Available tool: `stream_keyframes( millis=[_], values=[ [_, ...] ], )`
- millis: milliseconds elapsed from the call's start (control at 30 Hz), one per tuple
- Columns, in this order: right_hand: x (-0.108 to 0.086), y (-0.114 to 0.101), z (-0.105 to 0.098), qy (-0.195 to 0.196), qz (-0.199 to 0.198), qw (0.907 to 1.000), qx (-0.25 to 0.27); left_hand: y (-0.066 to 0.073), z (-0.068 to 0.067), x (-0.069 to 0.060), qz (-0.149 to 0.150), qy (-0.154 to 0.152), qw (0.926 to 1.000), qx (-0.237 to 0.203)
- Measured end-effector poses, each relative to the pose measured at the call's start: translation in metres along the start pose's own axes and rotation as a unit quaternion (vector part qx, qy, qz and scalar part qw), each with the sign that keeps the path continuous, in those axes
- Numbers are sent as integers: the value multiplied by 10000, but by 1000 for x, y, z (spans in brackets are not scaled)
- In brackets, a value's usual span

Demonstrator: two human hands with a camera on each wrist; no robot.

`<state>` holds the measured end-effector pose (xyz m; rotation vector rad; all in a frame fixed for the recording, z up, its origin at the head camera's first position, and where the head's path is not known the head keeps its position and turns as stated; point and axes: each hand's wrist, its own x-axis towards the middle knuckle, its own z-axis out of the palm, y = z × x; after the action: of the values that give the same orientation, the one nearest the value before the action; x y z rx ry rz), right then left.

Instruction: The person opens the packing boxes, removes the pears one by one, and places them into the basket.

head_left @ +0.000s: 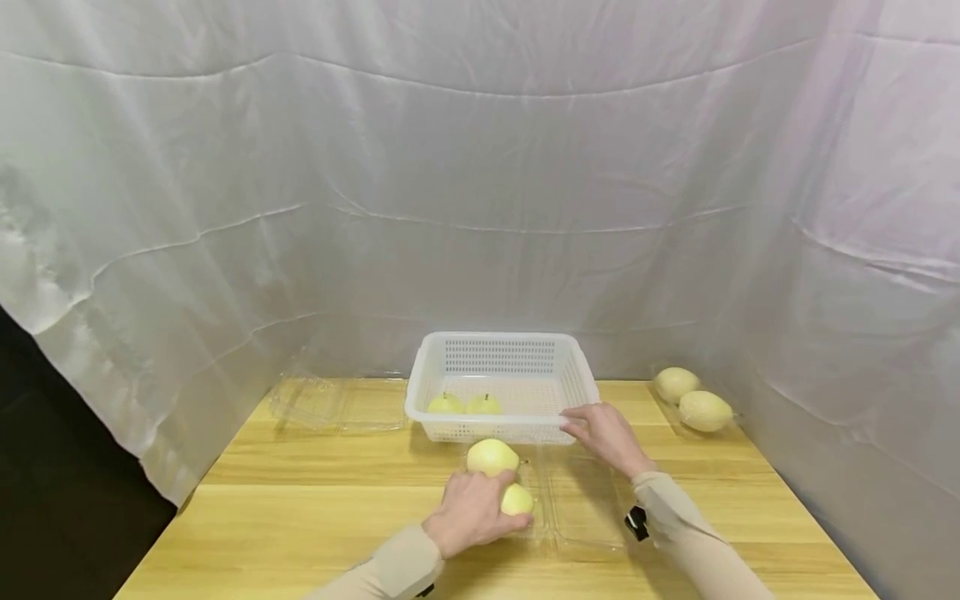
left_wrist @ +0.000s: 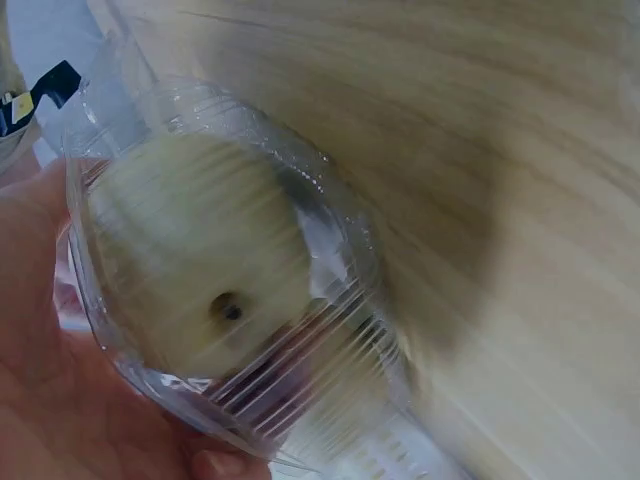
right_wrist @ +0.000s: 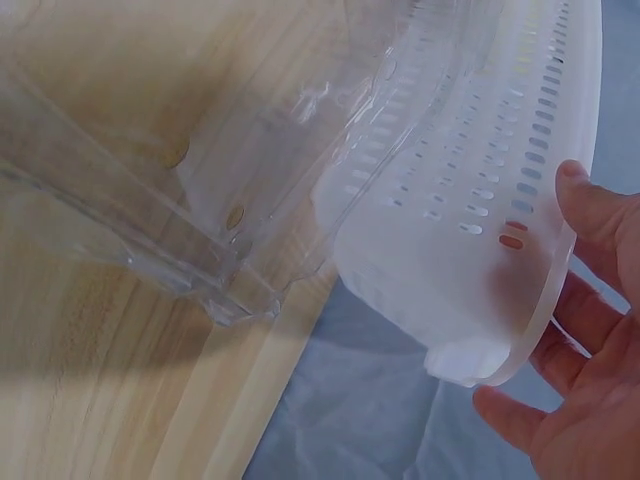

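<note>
My left hand (head_left: 468,512) (left_wrist: 70,390) curls round the side of an open clear plastic container (head_left: 588,504) (left_wrist: 185,385) in front of the basket. Two yellow pears, one farther back (head_left: 492,457) and one nearer (head_left: 517,500), lie in its left half. The right hand (head_left: 606,435) (right_wrist: 600,350) grips the front right rim of a white slotted basket (head_left: 495,420) (right_wrist: 430,280), thumb on one side and fingers on the other. Inside the basket, two pears (head_left: 446,403) (head_left: 483,404) sit at the front left.
Another open clear container (head_left: 371,404) stands at the table's back left. At the back right, two pears (head_left: 677,384) (head_left: 705,411) are in clear packaging. Pale curtains (head_left: 495,208) hang behind the wooden table (head_left: 322,517) and along both sides.
</note>
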<state>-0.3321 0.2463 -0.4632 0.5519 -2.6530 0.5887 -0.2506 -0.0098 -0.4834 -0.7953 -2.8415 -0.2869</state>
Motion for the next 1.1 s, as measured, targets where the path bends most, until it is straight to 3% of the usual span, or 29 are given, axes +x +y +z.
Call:
stream_keyframes(
  millis=[367,633,1100],
  values=[
    [3,-1,5,-15,32,10000,83,-8,-6,3,-425,295,9937,-993],
    [0,-2,3,-5,81,10000,38,-13,-19,0,-505,369,9775,-2015],
    [0,-1,1,-5,49,9999,125,-24,-30,5,-523,149,9521,-3009]
  ],
)
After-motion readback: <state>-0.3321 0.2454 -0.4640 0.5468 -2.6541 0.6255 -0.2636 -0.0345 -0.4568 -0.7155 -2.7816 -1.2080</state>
